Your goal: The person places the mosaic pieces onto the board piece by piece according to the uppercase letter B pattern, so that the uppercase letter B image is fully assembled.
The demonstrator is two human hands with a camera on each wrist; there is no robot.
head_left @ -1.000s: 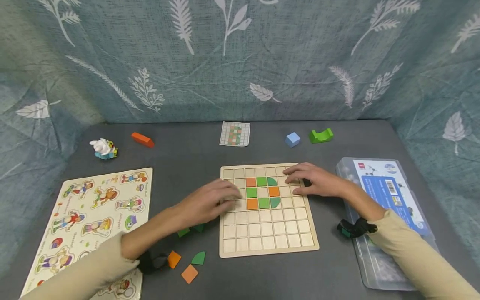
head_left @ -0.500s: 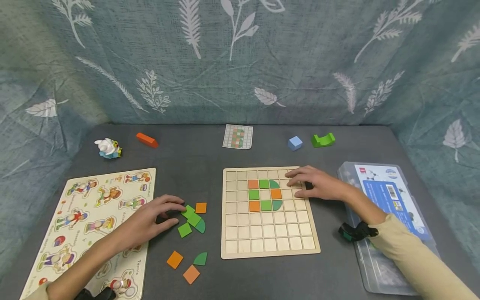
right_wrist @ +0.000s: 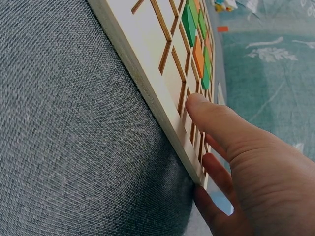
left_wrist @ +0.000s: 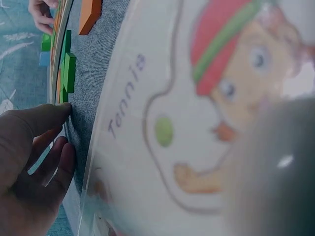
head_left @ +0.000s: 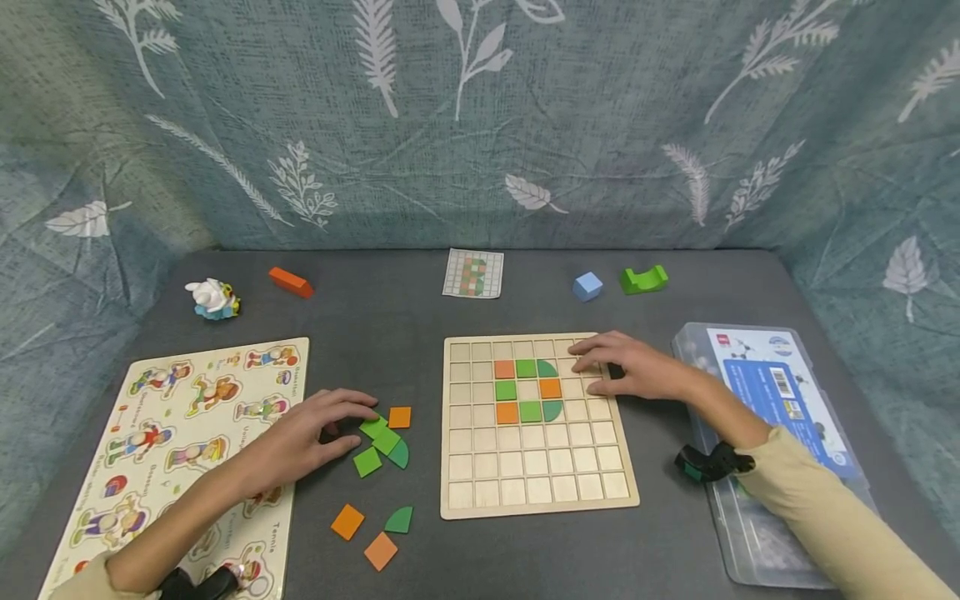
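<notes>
A wooden grid board (head_left: 498,510) lies mid-table, with orange, green and quarter-round tiles making a ring around one bare cell. My right hand (head_left: 630,367) rests over its upper right side, fingers spread; the right wrist view shows the thumb (right_wrist: 199,103) on the grid near the edge. To the left of the board, my left hand (head_left: 315,437) reaches past the puzzle's edge with relaxed fingers. Its index fingertip is right at a green square tile (head_left: 374,427) in a small heap. A dark green quarter-round tile (head_left: 400,454) and another green square (head_left: 367,462) lie there.
Nearer me lie orange squares (head_left: 348,522) and a quarter-round tile (head_left: 399,520). A sports-figure puzzle (head_left: 225,358) is at left, a clear plastic case (head_left: 772,533) at right. Along the back are a pattern card (head_left: 473,273), a blue block (head_left: 588,287), a green arch (head_left: 644,280) and a toy figure (head_left: 213,298).
My left hand has moved from the board's left side back to the green tile heap, its fingers edging slightly closer to it. The right hand stays in place on the board.
</notes>
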